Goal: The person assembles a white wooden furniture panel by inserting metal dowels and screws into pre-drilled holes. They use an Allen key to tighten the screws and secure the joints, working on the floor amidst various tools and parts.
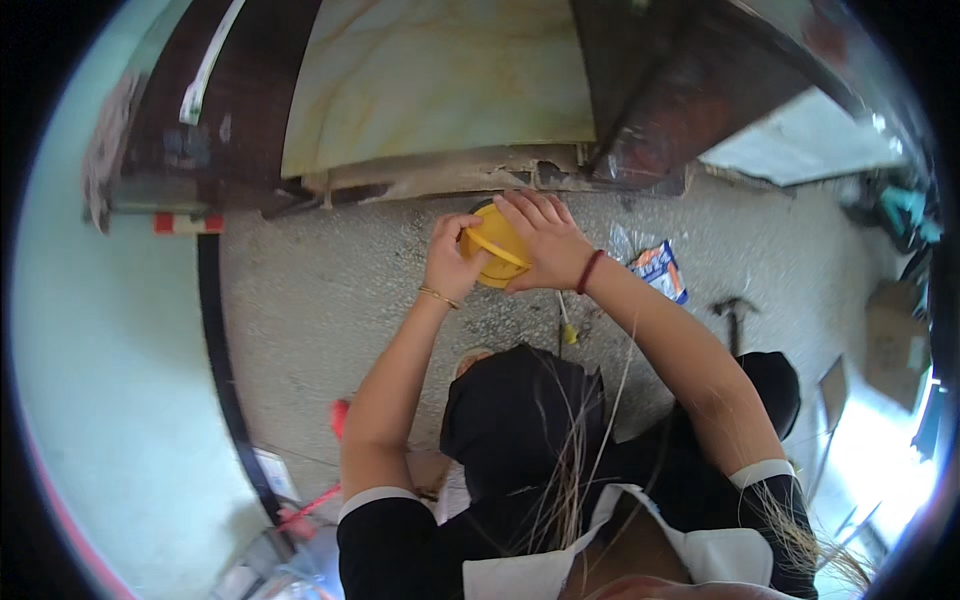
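In front of me, close above the floor, is a round yellow disc-like thing (505, 226) with a raised yellow bar across its face; its exact kind I cannot tell. The fingers and thumb of my left hand (455, 258) are closed on the left end of the bar. On the other side, my right hand (550, 242) grips the rim, its fingers over the far edge and the thumb at the near edge. The hands cover much of its outline, and its underside is hidden.
A dark cabinet with a marbled panel (440, 80) stands just beyond my hands. On the grey floor (300, 290) lie a blue and orange packet (660, 272), a hammer (735, 312) and a thin tool with a yellow end (570, 333). Cardboard (897, 345) is at the right.
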Tool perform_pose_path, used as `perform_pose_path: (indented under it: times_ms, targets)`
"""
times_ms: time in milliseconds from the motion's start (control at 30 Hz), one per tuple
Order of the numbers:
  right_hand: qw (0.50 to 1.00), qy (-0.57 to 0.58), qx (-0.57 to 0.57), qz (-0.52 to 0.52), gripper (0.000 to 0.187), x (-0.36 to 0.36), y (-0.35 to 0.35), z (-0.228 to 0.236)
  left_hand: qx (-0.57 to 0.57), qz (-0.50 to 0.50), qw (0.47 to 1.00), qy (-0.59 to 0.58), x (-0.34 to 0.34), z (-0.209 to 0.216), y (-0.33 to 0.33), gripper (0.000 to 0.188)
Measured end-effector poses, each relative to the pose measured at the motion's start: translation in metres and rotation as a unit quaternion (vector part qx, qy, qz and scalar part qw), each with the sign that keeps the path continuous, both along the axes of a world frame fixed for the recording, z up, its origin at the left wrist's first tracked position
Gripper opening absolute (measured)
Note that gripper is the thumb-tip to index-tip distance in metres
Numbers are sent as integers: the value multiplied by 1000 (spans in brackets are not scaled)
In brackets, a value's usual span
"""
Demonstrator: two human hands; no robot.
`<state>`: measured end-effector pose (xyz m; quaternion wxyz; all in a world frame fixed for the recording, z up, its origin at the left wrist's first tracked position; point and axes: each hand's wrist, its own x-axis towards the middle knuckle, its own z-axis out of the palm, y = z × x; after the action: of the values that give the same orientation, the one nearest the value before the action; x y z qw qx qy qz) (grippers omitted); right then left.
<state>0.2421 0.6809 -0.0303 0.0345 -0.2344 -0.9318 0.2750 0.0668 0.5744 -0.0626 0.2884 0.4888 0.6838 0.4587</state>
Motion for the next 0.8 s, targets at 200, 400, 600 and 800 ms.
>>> perform_pose_path:
  times_ms: [200, 400, 600, 800]
  targets:
    - [960, -251, 115, 50, 119, -52, -39, 16, -70, 192, 938, -279, -10, -81, -69, 45]
    - [954, -284, 83, -46, 101, -90, -40, 23, -174, 218, 778, -563, 0, -105, -75, 55]
    - [988, -47, -118, -88, 97, -50, -11, 10, -77, 97, 595, -794, 3, -97, -78, 65]
    - [954, 7, -283, -100, 103, -50, -57, 53, -7, -57, 534, -844, -5, -84, -112, 68]
